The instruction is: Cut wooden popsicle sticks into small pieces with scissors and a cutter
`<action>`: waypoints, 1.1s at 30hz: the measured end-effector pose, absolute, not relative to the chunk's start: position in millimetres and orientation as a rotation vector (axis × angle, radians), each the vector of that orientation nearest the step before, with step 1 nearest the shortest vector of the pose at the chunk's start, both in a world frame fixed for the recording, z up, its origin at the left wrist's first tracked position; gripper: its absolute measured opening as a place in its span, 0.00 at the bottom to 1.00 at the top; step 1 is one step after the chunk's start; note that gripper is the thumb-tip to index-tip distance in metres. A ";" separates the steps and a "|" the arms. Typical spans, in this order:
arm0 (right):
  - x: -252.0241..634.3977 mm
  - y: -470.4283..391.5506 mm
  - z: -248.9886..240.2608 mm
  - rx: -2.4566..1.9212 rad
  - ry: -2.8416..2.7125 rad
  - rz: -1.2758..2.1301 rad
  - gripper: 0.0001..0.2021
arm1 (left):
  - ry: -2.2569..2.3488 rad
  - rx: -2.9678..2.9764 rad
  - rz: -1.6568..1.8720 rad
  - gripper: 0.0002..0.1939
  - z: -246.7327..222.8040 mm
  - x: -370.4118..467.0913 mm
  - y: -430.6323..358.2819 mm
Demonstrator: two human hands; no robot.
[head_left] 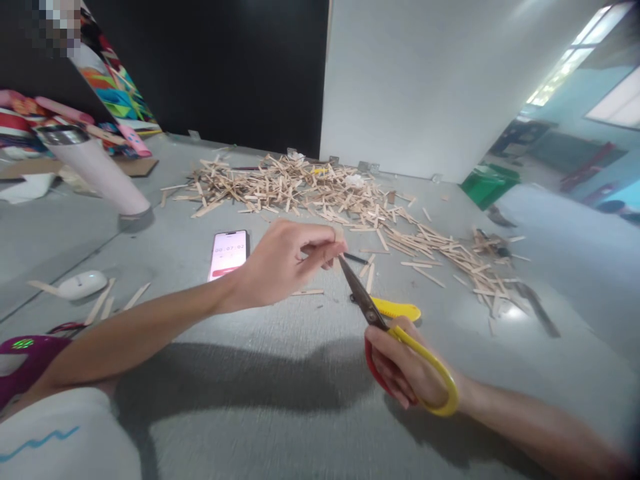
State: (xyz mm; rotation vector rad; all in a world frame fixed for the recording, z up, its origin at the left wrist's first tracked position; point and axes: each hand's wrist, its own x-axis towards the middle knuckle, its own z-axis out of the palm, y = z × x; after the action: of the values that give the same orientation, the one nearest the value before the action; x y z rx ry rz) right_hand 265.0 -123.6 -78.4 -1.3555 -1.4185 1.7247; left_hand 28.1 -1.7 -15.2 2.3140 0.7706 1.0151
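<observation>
My left hand [293, 263] is raised over the middle of the grey table [280, 340], thumb and fingertips pinched together. What it pinches is too small to make out. My right hand [410, 363] grips the scissors [370, 312] by their yellow and red handles. The dark blades point up and left, and their tips meet the fingertips of my left hand. Behind the scissors lies a yellow cutter knife [397, 309]. A large heap of thin wooden sticks [280, 187] spreads along the back of the table and trails off to the right.
A phone [229, 253] showing a timer lies left of my left hand. Farther left are a white mouse [83, 285] and a pale tumbler [100, 170]. A white container [65, 440] stands at the front left. At the right back is a green bin [490, 185].
</observation>
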 end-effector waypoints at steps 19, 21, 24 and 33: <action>280.6 -121.2 -79.3 -1.115 -1.420 1.842 0.38 | 0.758 2.000 0.864 0.14 -1.6 28.1 -1.6; 279.7 -121.1 -78.7 -1.122 -1.416 1.847 0.38 | 0.770 2.019 0.872 0.14 -1.2 28.6 -2.9; 276.8 -120.7 -77.2 -1.161 -1.365 1.868 0.36 | 0.776 2.058 0.907 0.14 -1.3 28.3 -3.9; 273.2 -121.5 -78.4 -1.235 -1.299 1.845 0.35 | 0.800 2.035 0.891 0.14 -0.5 28.4 -5.9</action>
State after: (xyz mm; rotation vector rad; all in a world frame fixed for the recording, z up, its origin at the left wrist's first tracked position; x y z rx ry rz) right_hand 273.2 -121.5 -78.4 -1.2348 -1.2992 1.8451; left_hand 28.4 -5.9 -0.5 2.0349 0.7998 0.8915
